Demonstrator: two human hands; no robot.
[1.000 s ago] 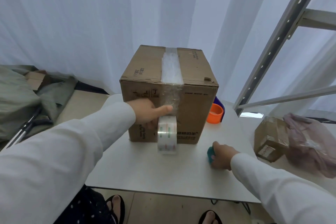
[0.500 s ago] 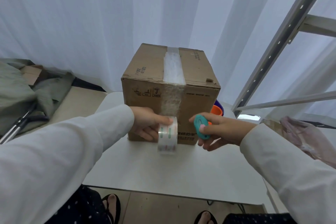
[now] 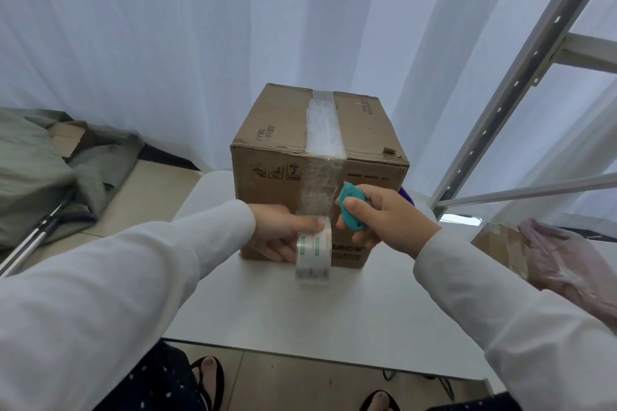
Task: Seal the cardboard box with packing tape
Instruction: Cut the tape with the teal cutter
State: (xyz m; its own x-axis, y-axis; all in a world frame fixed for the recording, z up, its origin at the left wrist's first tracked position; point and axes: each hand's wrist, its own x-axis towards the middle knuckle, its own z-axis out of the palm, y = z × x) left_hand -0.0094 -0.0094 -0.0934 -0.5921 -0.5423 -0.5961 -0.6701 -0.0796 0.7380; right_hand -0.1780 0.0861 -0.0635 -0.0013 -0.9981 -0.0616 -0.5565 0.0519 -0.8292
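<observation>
— Where's the cardboard box [image 3: 277, 157]?
— On the desk [image 3: 334, 307], closed, just beyond both hands. Left hand [image 3: 280, 230] grip clamps the tape roll [image 3: 314, 252]; right hand [image 3: 384, 217] grip pinches a teal cutter [image 3: 350, 207] — beside the tape strip [image 3: 325, 130].

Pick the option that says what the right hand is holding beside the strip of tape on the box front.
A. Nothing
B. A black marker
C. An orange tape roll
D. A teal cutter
D: the right hand grips a small teal cutter beside the tape strip running down the cardboard box, while the left hand holds the clear tape roll.
</observation>
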